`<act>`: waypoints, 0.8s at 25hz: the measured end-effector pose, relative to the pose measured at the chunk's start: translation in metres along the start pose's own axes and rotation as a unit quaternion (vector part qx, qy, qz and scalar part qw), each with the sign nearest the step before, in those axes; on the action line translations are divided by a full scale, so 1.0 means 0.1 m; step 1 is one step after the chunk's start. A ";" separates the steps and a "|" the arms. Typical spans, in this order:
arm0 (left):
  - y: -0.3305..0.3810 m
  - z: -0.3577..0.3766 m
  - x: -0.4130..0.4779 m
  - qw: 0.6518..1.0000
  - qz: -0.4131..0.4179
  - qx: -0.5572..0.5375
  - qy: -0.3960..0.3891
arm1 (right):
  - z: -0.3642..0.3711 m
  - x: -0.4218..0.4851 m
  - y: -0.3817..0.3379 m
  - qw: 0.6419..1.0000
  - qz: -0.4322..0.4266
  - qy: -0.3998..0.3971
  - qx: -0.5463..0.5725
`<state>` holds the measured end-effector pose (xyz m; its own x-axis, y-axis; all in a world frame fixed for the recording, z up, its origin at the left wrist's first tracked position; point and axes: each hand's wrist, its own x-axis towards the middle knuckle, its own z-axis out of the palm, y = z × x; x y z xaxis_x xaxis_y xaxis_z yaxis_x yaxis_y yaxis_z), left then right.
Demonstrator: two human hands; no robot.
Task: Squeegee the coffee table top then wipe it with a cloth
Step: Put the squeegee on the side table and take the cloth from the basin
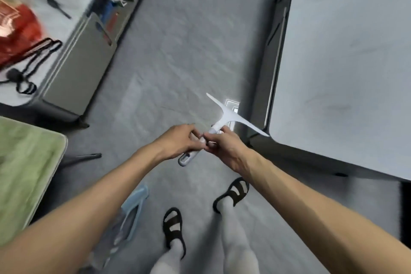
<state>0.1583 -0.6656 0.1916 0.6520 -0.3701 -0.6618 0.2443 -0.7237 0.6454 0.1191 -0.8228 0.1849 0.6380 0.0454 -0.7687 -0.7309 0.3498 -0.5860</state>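
Note:
A white squeegee (230, 115) hangs in mid-air over the grey floor, its blade pointing away from me toward the near left corner of the coffee table. My left hand (178, 140) and my right hand (224, 145) both grip its handle, whose looped end (186, 159) sticks out below my left hand. The coffee table (347, 69) has a pale grey-white top and dark edges and fills the right side of the view. A light blue cloth (135, 202) lies on the floor by my left forearm.
A white cabinet (73, 35) at the left carries a red bag (15, 26) with black straps. A green-covered surface (24, 162) is at the lower left. My feet in black sandals (174, 227) stand on the grey floor between them.

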 end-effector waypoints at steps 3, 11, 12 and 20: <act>-0.43 -0.36 -0.85 1.000 0.000 0.003 0.031 | 0.80 -0.48 0.26 0.998 -0.018 -0.020 -0.056; -1.48 -0.76 -2.58 0.989 -0.052 -0.030 0.136 | 2.34 -1.35 0.80 0.986 -0.027 -0.049 -0.159; -1.59 -0.76 -2.75 0.987 -0.057 -0.035 0.147 | 2.47 -1.43 0.90 0.984 -0.029 -0.054 -0.170; -2.54 -0.68 -3.85 0.972 -0.117 -0.042 0.199 | 3.32 -1.85 1.73 0.956 -0.005 -0.117 -0.270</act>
<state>-0.1063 -0.3001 0.3083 0.7934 0.0648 -0.6053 0.4655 -0.7053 0.5347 -0.0449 -0.4598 0.3112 0.6362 0.2750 -0.7209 -0.7022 -0.1807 -0.6886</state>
